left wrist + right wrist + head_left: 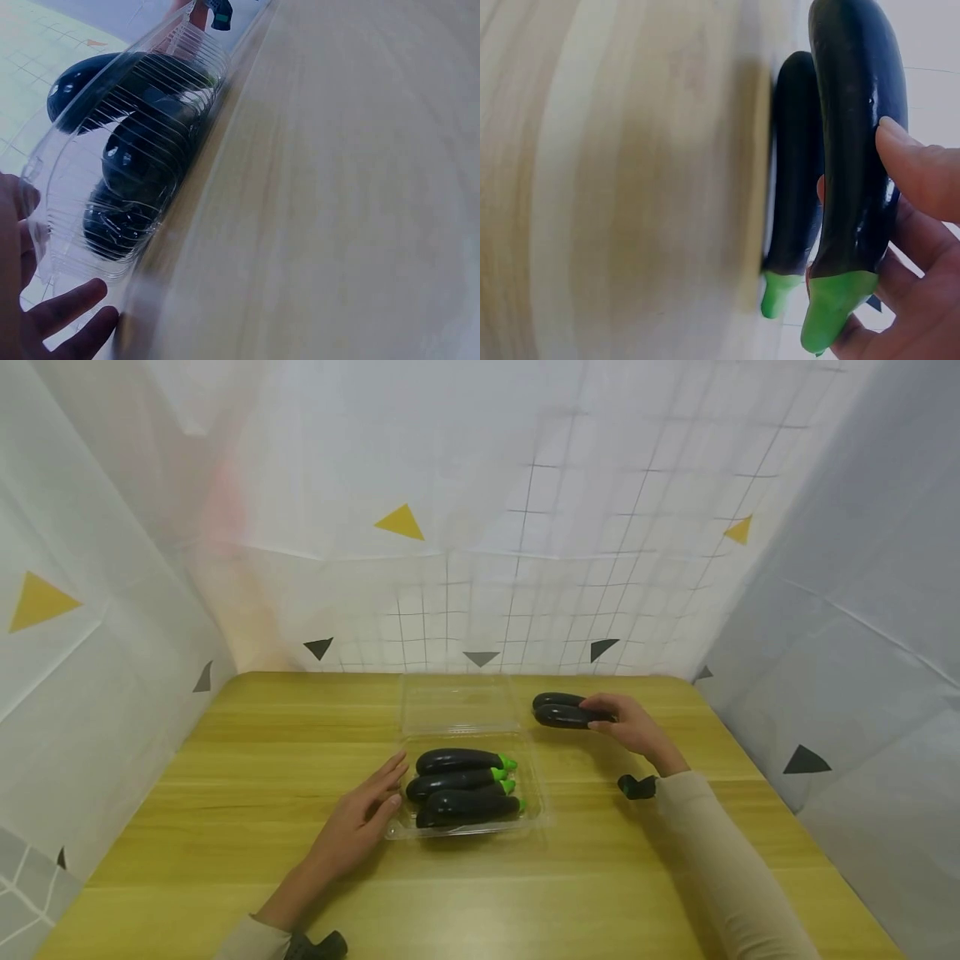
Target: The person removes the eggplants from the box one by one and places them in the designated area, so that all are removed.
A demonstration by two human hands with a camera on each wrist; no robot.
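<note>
My right hand (626,722) grips a dark eggplant (564,717) between thumb and fingers at the back right. In the right wrist view, this eggplant (855,150) has a green stem end pointing toward the palm side, and it is raised beside a second eggplant (796,165) lying on the table. A clear plastic clamshell box (467,833) stands at the middle with its lid folded back. Several eggplants (457,762) lie in it, green ends to the right, one stacked on top. My left hand (356,827) is at the box's left side, fingers extended along its wall.
The open transparent lid (459,706) lies flat behind the box, near the table's back edge. A wooden table (247,793) carries everything. White patterned sheets (480,527) hang around the back and both sides. A black strap piece (637,787) sits at my right wrist.
</note>
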